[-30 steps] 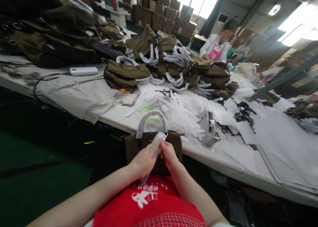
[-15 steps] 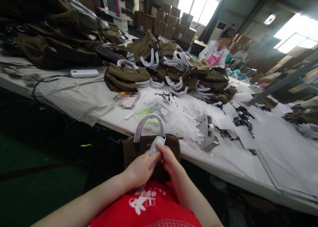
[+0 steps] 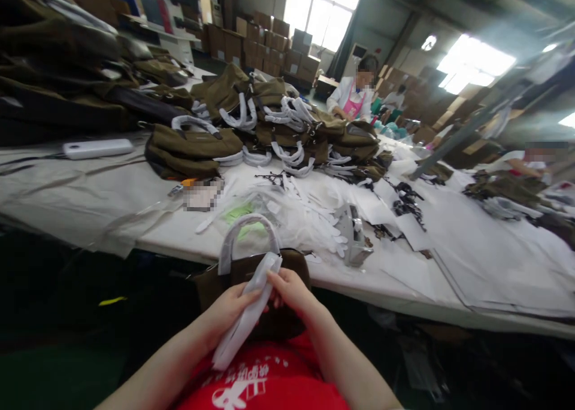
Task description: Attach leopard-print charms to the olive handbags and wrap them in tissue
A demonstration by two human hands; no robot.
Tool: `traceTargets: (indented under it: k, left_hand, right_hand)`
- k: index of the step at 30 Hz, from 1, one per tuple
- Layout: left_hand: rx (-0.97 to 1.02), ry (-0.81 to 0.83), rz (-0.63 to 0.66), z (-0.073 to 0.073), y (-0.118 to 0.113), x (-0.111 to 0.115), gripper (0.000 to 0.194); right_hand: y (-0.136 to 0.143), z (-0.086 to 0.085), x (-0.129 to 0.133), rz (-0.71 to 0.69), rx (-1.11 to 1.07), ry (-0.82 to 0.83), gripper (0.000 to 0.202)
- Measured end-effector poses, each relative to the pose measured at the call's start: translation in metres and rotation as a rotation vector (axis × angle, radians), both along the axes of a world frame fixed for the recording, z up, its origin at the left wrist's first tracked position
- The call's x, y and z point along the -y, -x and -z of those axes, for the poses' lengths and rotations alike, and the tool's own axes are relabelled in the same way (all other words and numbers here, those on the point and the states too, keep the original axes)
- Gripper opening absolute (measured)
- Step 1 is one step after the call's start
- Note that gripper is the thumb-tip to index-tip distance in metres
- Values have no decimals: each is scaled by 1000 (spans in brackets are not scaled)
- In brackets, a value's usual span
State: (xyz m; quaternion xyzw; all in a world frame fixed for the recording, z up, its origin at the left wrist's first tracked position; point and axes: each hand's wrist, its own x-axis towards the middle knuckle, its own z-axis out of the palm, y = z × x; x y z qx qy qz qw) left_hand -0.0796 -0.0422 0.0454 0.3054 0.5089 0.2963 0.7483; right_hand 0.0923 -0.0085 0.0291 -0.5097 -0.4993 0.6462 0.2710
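Head view: one pale strip [image 3: 242, 329] slants across the front of one brown bag [image 3: 296, 266], close to the red garment [image 3: 287, 395]. The strip looks light, soft and bendable, with a smooth surface that may slip and probably creases easily; a flat pinch across its width, midway and near the upper end, seems the surest hold. Both hands are closed on it so: the left hand [image 3: 231, 307] clasps its middle, the right hand [image 3: 291, 290] pinches nearer the top. Whether it joins the bag is hidden between them, so I cannot say. One wrapped handle [image 3: 248, 219] arches upright behind it. On the worktop [image 3: 359, 285] beyond are one grey metal dispenser [image 3: 354, 236], one white oblong device [image 3: 99, 148], one green piece [image 3: 240, 211] and a heap of bags [image 3: 265, 137] too overlapped to count. Past these, one person in a pink apron [image 3: 353, 106]
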Motion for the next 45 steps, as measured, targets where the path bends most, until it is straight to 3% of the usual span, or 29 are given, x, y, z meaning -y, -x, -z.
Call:
traceTargets:
  k: [2, 4, 6, 9, 11, 14, 17, 24, 32, 37, 41, 45]
  left_hand:
    - [-44, 13, -11, -2, 0, -1, 61]
    - [-72, 31, -29, -2, -1, -1, 60]
    - [-84, 38, -62, 0, -4, -2, 60]
    - [-109, 12, -101, 0, -9, -1, 61]
    - [-134, -8, -113, 0, -12, 0, 61]
    - [-142, -18, -118, -2, -14, 1, 58]
    - [-135, -27, -125, -4, -16, 2, 53]
    - [-144, -8, -133, 3, -15, 6, 60]
    - [-113, -38, -40, 19, -12, -1, 60]
    - [-71, -68, -10, 25, -9, 0, 66]
    - [-66, -98, -18, 17, -9, 3, 55]
    - [-93, -150, -24, 8, -12, 4, 43]
  right_hand:
    - [-31, -19, -4, 39, 200, -232, 41]
    - [-74, -37, -13, 304, 407, -518, 34]
    - [-124, -50, -25, 637, 584, -686, 30]
    - [-190, -51, -43, 854, 674, -636, 26]
    - [-218, -43, -53, 851, 599, -522, 23]
    - [-235, -28, -60, 810, 500, -452, 31]
    - [-234, -21, -59, 803, 403, -461, 35]
    - [-232, -27, -36, 878, 317, -533, 31]
    - [-236, 2, -21, 926, 410, -295, 47]
    - [-239, 6, -13, 903, 566, -243, 39]
    - [-191, -2, 3, 686, 629, -346, 41]
    - [-100, -14, 19, 359, 278, -328, 39]
